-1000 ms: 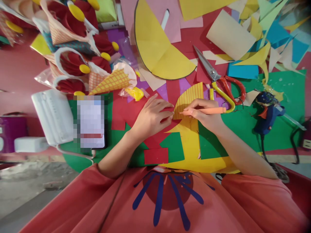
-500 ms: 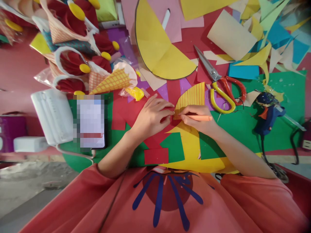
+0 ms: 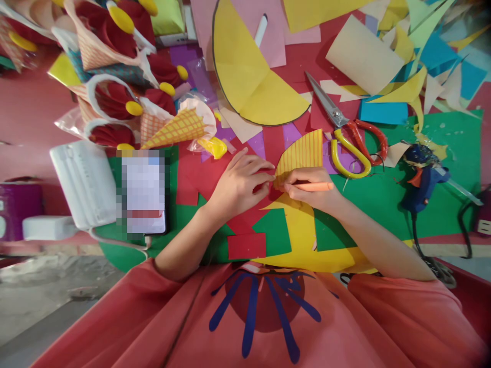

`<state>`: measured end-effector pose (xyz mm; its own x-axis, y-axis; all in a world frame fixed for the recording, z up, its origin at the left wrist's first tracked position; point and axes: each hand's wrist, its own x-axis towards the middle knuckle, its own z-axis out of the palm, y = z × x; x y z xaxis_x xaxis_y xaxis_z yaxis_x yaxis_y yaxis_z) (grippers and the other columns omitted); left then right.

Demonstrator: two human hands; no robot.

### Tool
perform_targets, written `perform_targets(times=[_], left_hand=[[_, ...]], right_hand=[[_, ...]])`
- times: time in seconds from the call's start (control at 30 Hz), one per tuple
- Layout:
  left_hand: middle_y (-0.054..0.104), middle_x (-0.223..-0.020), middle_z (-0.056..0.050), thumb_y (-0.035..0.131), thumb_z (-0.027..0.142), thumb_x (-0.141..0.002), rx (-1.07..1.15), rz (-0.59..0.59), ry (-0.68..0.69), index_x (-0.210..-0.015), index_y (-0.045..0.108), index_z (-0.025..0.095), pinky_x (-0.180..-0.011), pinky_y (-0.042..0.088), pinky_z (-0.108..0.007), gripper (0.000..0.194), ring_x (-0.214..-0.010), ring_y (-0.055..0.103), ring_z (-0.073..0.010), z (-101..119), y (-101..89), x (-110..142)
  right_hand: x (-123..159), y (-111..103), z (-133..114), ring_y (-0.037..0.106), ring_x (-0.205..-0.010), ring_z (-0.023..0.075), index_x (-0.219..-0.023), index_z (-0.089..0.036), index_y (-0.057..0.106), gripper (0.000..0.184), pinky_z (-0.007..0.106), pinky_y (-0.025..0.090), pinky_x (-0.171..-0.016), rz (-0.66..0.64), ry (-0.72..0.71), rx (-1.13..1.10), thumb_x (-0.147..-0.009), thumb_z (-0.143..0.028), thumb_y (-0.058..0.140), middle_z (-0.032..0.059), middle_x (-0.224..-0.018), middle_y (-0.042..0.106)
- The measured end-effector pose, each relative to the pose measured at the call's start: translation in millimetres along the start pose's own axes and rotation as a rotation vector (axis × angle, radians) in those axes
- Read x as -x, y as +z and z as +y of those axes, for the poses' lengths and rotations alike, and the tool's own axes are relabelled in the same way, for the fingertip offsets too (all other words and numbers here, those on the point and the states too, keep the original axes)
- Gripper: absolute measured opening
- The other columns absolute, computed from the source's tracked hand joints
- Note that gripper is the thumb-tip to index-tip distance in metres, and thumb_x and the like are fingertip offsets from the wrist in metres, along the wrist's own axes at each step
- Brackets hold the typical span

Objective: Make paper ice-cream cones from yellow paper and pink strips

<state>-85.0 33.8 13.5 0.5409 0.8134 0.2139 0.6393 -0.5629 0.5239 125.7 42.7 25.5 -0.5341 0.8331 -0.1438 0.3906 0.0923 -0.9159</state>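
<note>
My right hand [image 3: 312,186] is closed around an orange marker [image 3: 316,186], its tip down at the lower left of a yellow fan-shaped paper piece [image 3: 303,151]. Orange stripes run up that piece; its lower part is covered by my right hand. My left hand [image 3: 245,176] lies with fingers spread on red paper, fingertips at the left edge of the yellow piece. Beyond the fingers rests a larger yellow paper [image 3: 249,76] with a black curved edge. Scissors [image 3: 341,122] with red and yellow handles lie just past my right hand.
A glue gun [image 3: 424,179] with a cord lies at right. At left are a phone [image 3: 143,194] on a cable and a white case [image 3: 84,184]. Paper cones [image 3: 176,128] pile up at upper left, paper scraps [image 3: 433,56] at upper right. A capped white marker [image 3: 261,30] lies at the back.
Compared with a second ago, my right hand has shifted slightly left and down and the marker lies flatter. My left hand stays in place.
</note>
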Motion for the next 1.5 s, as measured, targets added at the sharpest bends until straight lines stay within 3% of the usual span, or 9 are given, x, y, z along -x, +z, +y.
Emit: perform_targets(times=[0.4, 0.57, 0.67, 0.8, 1.0, 1.13, 1.23, 1.33, 1.5], left_hand=[[0.071, -0.106, -0.004, 0.051, 0.019, -0.088, 0.014, -0.002, -0.026, -0.089, 0.071, 0.021, -0.109, 0.039, -0.048, 0.020, -0.102, 0.062, -0.0197, 1, -0.2, -1], [0.071, -0.105, -0.004, 0.051, 0.018, -0.087, 0.016, -0.002, -0.012, -0.088, 0.071, 0.020, -0.108, 0.040, -0.048, 0.020, -0.101, 0.062, -0.0196, 0, -0.1, -1], [0.071, -0.105, -0.004, 0.050, 0.018, -0.088, 0.011, 0.000, -0.006, -0.089, 0.070, 0.020, -0.107, 0.041, -0.048, 0.020, -0.101, 0.063, -0.0197, -1, -0.7, -1], [0.071, -0.111, -0.006, 0.044, 0.015, -0.091, 0.030, -0.008, -0.017, -0.107, 0.066, 0.017, -0.108, 0.040, -0.047, 0.027, -0.107, 0.063, -0.0193, 1, 0.1, -2], [0.049, -0.145, -0.009, 0.039, 0.021, -0.097, -0.053, -0.196, 0.141, -0.138, 0.046, 0.019, -0.117, 0.023, -0.056, 0.041, -0.140, 0.039, -0.0236, 6, 8.4, 1], [0.058, -0.137, -0.006, 0.044, 0.029, -0.095, -0.096, -0.176, 0.122, -0.132, 0.053, 0.022, -0.117, 0.015, -0.064, 0.038, -0.133, 0.047, -0.0270, 10, 4.6, 2], [0.065, -0.126, -0.006, 0.047, 0.031, -0.094, -0.152, -0.132, 0.112, -0.123, 0.061, 0.021, -0.115, 0.019, -0.067, 0.033, -0.121, 0.055, -0.0281, 13, -1.6, 1], [0.067, -0.121, -0.006, 0.048, 0.031, -0.094, -0.181, -0.121, 0.110, -0.120, 0.063, 0.021, -0.114, 0.026, -0.065, 0.032, -0.117, 0.056, -0.0277, 14, -3.8, 1], [0.065, -0.122, -0.007, 0.048, 0.039, -0.095, -0.181, -0.189, 0.194, -0.125, 0.060, 0.022, -0.114, 0.032, -0.056, 0.036, -0.115, 0.056, -0.0242, 16, 2.5, 3]], right_hand=[[-1, 0, 2, 0.061, -0.065, 0.0117, -0.072, -0.015, 0.064, 0.020, 0.023, 0.042, -0.060, 0.083, -0.067, -0.027, -0.085, -0.031, 0.061, 0.0025, -0.071, 0.068], [-1, -1, 0, 0.058, -0.058, 0.0106, -0.065, -0.015, 0.065, 0.018, 0.023, 0.040, -0.052, 0.053, 0.023, -0.099, -0.078, -0.026, 0.065, 0.0023, -0.064, 0.067], [-1, -4, 2, 0.058, -0.055, 0.0098, -0.067, -0.016, 0.065, 0.017, 0.023, 0.043, -0.049, 0.193, 0.085, -0.282, -0.078, -0.029, 0.064, 0.0015, -0.066, 0.069], [-1, -12, 9, 0.058, -0.053, 0.0112, -0.077, -0.020, 0.066, 0.020, 0.027, 0.047, -0.049, 0.520, 0.033, -0.345, -0.084, -0.038, 0.057, 0.0008, -0.067, 0.066], [-3, -23, 15, 0.056, -0.051, 0.0153, -0.080, -0.027, 0.060, 0.026, 0.032, 0.045, -0.045, 0.780, -0.074, -0.264, -0.090, -0.048, 0.048, 0.0009, -0.063, 0.060], [-3, -26, 15, 0.050, -0.048, 0.0134, -0.079, -0.029, 0.060, 0.026, 0.031, 0.043, -0.045, 0.768, -0.086, -0.203, -0.090, -0.051, 0.052, -0.0004, -0.061, 0.056], [-4, -26, 16, 0.050, -0.047, 0.0129, -0.078, -0.029, 0.064, 0.018, 0.031, 0.042, -0.044, 0.760, -0.137, -0.274, -0.086, -0.044, 0.061, -0.0013, -0.059, 0.056], [-4, -25, 14, 0.057, -0.051, 0.0146, -0.084, -0.029, 0.067, 0.012, 0.032, 0.047, -0.047, 0.739, -0.124, -0.303, -0.085, -0.040, 0.064, 0.0000, -0.066, 0.062], [0, -20, 11, 0.069, -0.067, 0.0162, -0.103, -0.028, 0.067, 0.025, 0.032, 0.057, -0.059, 0.608, -0.070, -0.179, -0.090, -0.045, 0.054, 0.0026, -0.088, 0.071]])
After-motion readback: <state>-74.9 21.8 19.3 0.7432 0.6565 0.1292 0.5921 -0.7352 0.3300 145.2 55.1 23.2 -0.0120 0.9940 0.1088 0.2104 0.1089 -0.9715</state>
